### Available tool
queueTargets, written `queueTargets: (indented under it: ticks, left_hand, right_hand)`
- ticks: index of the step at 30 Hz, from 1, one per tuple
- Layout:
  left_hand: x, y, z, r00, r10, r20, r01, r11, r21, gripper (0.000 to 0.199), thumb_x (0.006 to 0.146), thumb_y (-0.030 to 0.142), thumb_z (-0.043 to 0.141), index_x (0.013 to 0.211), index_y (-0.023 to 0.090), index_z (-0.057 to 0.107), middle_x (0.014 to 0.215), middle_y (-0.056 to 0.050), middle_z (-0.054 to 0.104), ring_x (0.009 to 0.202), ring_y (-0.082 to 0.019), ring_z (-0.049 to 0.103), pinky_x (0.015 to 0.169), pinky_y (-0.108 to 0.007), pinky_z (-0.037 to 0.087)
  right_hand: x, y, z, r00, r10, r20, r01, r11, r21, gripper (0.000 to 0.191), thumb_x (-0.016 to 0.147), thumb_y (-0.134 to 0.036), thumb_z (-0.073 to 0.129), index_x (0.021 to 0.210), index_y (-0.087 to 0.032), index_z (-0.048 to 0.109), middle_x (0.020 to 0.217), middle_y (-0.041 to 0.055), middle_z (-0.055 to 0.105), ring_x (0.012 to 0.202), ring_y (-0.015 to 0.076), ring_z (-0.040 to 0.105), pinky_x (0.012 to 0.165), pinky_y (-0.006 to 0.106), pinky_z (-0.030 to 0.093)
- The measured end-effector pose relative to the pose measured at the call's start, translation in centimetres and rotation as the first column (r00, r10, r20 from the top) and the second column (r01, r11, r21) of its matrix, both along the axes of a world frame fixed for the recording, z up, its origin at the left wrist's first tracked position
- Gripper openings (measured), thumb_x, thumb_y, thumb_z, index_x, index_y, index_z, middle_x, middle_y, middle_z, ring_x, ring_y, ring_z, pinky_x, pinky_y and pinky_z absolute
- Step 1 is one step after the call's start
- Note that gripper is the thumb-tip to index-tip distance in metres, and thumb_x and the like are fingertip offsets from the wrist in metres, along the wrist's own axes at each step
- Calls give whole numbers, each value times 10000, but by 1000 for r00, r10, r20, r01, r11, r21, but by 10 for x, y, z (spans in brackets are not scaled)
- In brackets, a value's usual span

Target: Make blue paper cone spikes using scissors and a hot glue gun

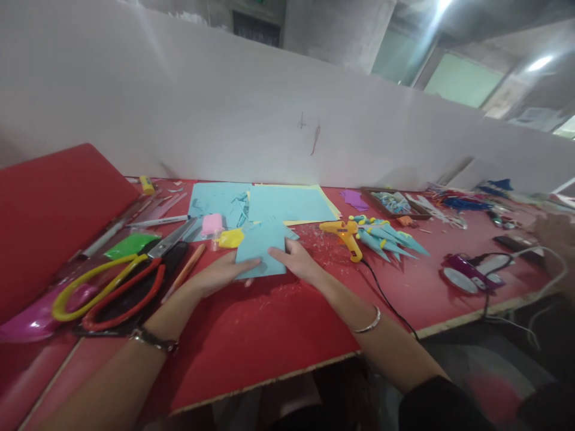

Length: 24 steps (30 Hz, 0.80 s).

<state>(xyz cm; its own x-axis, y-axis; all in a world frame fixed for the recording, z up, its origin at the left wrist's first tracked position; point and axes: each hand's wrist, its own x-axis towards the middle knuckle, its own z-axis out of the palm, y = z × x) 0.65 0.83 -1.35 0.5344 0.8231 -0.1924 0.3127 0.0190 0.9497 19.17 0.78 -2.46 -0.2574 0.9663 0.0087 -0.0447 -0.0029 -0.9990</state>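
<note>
A light blue piece of paper [261, 248] is held between both hands above the red table [251, 329]. My left hand [221, 272] grips its left edge, thumb on top and fingers partly hidden. On the right edge, my right hand [299, 260] pinches the paper with its thumb on the front. Behind the held piece lie larger blue sheets [291, 203] with a yellow one under them. A yellow glue gun [345, 236] lies right of my right hand, beside blue paper cones [390, 239] with yellow bits.
Large scissors [121, 281] with yellow and red handles lie at the left, near a green packet [132, 244] and a pink block [212, 224]. A tray [417, 209] of scraps and a purple device [469, 272] are at the right. Another person's hand [554, 239] shows at the right edge.
</note>
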Motion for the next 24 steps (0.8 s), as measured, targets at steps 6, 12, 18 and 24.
queueTargets:
  ticks: [6,12,18,24]
  left_hand:
    - [3,-4,10,997,5,-74,-3,1000,18,375,727,527,497,558,196,544,534,-15,585,570,-159,534,601,-280,411]
    - [3,-3,8,999,-31,-45,32,999,37,418,753,533,480,531,191,575,529,-28,596,560,-154,526,608,-273,412]
    - [5,-2,9,995,-96,-32,98,993,65,456,792,529,431,683,155,669,480,-19,564,496,-138,497,558,-272,393]
    - [5,-1,8,990,-129,-53,133,987,86,471,796,540,423,613,162,636,498,-13,556,506,-132,496,590,-275,399]
  right_hand:
    - [-1,0,-4,999,-45,15,44,999,23,417,626,-454,717,910,-169,604,888,42,679,768,176,614,696,308,504]
    - [-3,-1,0,996,-80,38,78,995,58,330,643,-417,675,838,-164,596,793,29,649,668,139,566,624,273,471]
    - [-4,1,3,982,-176,63,163,971,175,291,654,-447,615,726,-174,545,673,-3,563,591,113,479,551,245,394]
    - [0,5,1,956,-245,162,208,954,216,360,710,-543,517,635,-199,438,566,-33,401,526,101,366,482,232,303]
